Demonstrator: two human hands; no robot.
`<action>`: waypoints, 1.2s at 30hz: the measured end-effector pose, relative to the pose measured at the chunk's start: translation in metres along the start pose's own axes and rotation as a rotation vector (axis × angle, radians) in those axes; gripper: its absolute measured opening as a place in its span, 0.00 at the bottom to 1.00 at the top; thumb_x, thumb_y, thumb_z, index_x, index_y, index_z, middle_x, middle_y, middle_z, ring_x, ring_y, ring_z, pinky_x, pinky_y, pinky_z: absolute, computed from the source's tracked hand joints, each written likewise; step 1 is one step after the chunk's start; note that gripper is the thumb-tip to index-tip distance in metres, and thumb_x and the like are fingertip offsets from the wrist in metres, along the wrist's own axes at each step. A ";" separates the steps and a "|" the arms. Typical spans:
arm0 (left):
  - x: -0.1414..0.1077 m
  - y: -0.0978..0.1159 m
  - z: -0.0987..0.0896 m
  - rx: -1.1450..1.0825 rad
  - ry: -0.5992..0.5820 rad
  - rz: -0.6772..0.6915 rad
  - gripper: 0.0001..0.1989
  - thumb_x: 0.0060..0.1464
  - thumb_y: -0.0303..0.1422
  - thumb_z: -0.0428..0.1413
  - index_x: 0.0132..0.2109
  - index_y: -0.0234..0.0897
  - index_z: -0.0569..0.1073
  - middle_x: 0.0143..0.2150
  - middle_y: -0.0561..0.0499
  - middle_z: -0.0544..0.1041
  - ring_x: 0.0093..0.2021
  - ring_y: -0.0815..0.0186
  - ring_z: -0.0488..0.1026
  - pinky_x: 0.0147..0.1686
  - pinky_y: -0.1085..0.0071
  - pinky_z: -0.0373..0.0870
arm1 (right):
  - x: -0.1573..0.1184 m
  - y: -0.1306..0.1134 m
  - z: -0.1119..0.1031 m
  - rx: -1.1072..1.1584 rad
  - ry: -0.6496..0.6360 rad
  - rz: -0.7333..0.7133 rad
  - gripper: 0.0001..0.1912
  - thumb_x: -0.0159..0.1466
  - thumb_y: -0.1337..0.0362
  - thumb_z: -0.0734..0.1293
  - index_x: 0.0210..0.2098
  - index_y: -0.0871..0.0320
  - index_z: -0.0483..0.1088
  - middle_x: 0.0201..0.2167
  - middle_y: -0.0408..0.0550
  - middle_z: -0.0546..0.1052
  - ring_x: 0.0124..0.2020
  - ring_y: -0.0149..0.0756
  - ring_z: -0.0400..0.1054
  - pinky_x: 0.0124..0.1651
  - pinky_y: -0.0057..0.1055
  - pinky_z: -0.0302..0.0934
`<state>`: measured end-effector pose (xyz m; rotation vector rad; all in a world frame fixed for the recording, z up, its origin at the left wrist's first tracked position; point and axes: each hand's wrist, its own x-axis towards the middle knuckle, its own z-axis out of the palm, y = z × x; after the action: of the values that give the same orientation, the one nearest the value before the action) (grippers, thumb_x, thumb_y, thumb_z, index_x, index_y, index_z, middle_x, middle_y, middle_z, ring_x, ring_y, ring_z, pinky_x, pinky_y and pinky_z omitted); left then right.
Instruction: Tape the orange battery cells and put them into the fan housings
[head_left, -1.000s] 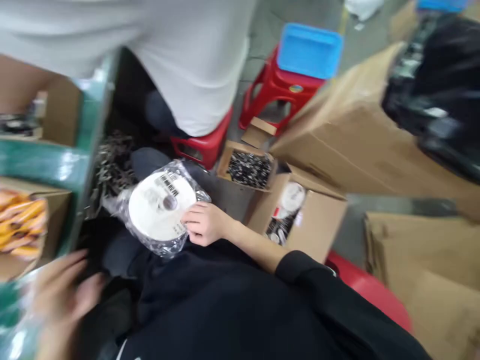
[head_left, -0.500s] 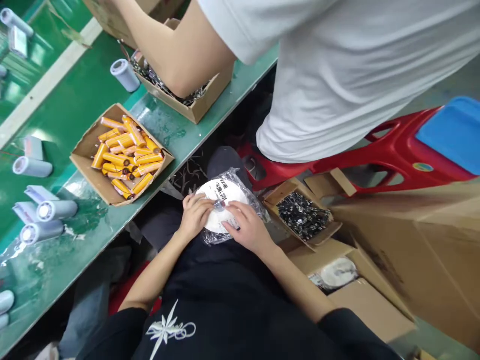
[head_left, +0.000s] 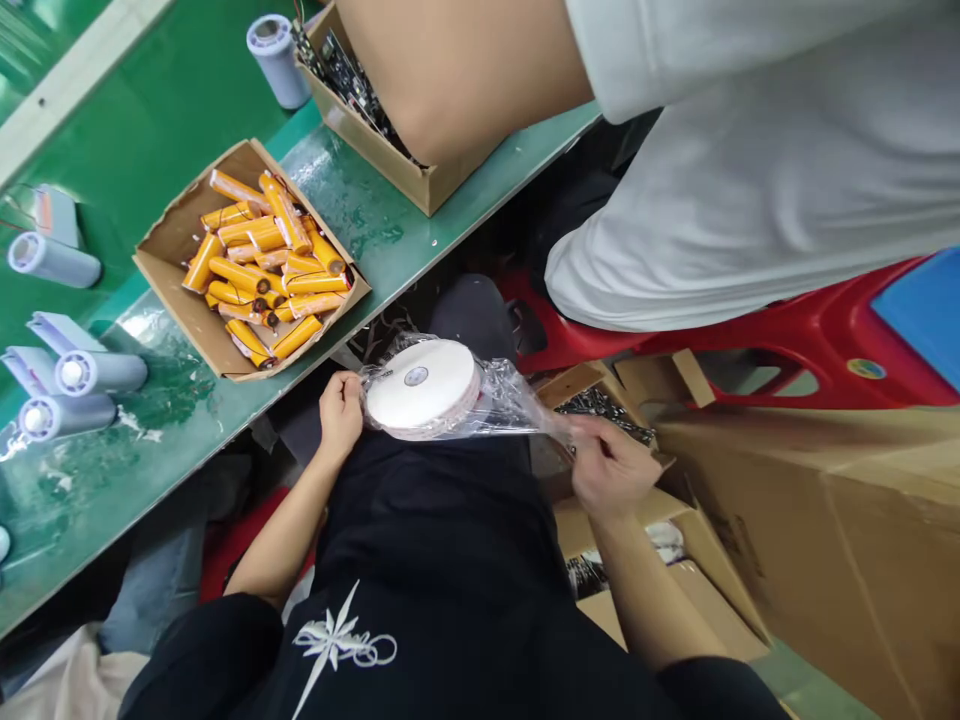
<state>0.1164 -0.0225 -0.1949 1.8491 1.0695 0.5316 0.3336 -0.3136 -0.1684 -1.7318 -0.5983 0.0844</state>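
Over my lap is a stack of white round rolls (head_left: 420, 400), wrapped in a clear plastic bag (head_left: 506, 392). The top disc has a small grey centre. My left hand (head_left: 342, 412) is closed on the bag's left edge, right beside the rolls. On the other side my right hand (head_left: 611, 465) grips the bag's right end, and the film is stretched tight between hand and rolls. What the rolls are made of I cannot tell.
A cardboard box of orange wrapped cells (head_left: 251, 255) stands on the green table (head_left: 187, 440). Grey-lilac cylinders (head_left: 101, 370) lie to its left. A co-worker's arm (head_left: 465, 80) reaches over a box of circuit boards (head_left: 375, 140). Right are a red stool (head_left: 817, 330) and open cartons (head_left: 720, 570).
My hands have moved apart, the right one far to the right, pulling the bag out lengthwise. The printed face no longer shows; a plain white disc faces up.
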 end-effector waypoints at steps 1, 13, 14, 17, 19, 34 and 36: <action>0.001 -0.002 0.000 0.013 -0.009 -0.006 0.12 0.70 0.41 0.52 0.42 0.38 0.73 0.36 0.51 0.74 0.36 0.64 0.70 0.40 0.68 0.68 | -0.001 -0.001 0.000 0.101 0.054 0.119 0.05 0.67 0.60 0.73 0.37 0.53 0.81 0.31 0.46 0.85 0.31 0.41 0.81 0.37 0.38 0.77; -0.040 0.076 0.044 0.205 -0.651 0.282 0.42 0.60 0.54 0.61 0.71 0.33 0.63 0.70 0.32 0.64 0.69 0.44 0.64 0.68 0.47 0.65 | 0.014 -0.067 0.035 1.176 -0.305 0.992 0.12 0.59 0.56 0.75 0.34 0.49 0.69 0.15 0.31 0.51 0.16 0.29 0.43 0.22 0.29 0.53; -0.039 0.082 0.044 0.222 -0.682 0.254 0.46 0.58 0.56 0.62 0.73 0.34 0.60 0.71 0.32 0.63 0.71 0.43 0.62 0.70 0.46 0.63 | 0.013 -0.068 0.037 1.179 -0.345 1.016 0.13 0.58 0.55 0.75 0.34 0.49 0.68 0.14 0.29 0.49 0.15 0.29 0.40 0.21 0.29 0.51; -0.042 0.099 0.038 0.317 -0.745 0.191 0.53 0.53 0.57 0.66 0.75 0.37 0.57 0.72 0.34 0.62 0.71 0.41 0.62 0.70 0.43 0.63 | 0.009 -0.069 0.037 1.149 -0.388 1.044 0.16 0.59 0.48 0.74 0.34 0.48 0.66 0.12 0.28 0.47 0.13 0.28 0.36 0.19 0.29 0.48; -0.048 0.106 0.034 0.352 -0.772 0.185 0.56 0.49 0.59 0.68 0.76 0.37 0.58 0.71 0.34 0.64 0.70 0.39 0.63 0.69 0.41 0.64 | 0.004 -0.073 0.036 1.123 -0.386 1.030 0.20 0.61 0.41 0.71 0.33 0.48 0.65 0.12 0.29 0.48 0.13 0.30 0.39 0.20 0.30 0.50; -0.060 0.064 0.021 -0.011 -0.546 0.198 0.56 0.51 0.70 0.58 0.75 0.36 0.61 0.69 0.32 0.69 0.66 0.40 0.69 0.67 0.43 0.63 | 0.007 -0.060 0.060 0.130 -0.600 0.383 0.39 0.57 0.37 0.76 0.56 0.54 0.67 0.45 0.51 0.79 0.39 0.43 0.74 0.43 0.40 0.70; -0.065 0.065 0.026 0.080 -0.518 0.237 0.55 0.53 0.70 0.56 0.75 0.35 0.61 0.68 0.32 0.70 0.65 0.41 0.70 0.66 0.44 0.64 | -0.007 -0.057 0.071 0.217 -0.584 0.469 0.41 0.59 0.38 0.76 0.60 0.54 0.62 0.53 0.56 0.78 0.47 0.47 0.76 0.51 0.45 0.71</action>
<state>0.1299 -0.1037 -0.1472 2.0442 0.5354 0.1233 0.2817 -0.2456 -0.1359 -1.5975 -0.5592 0.9750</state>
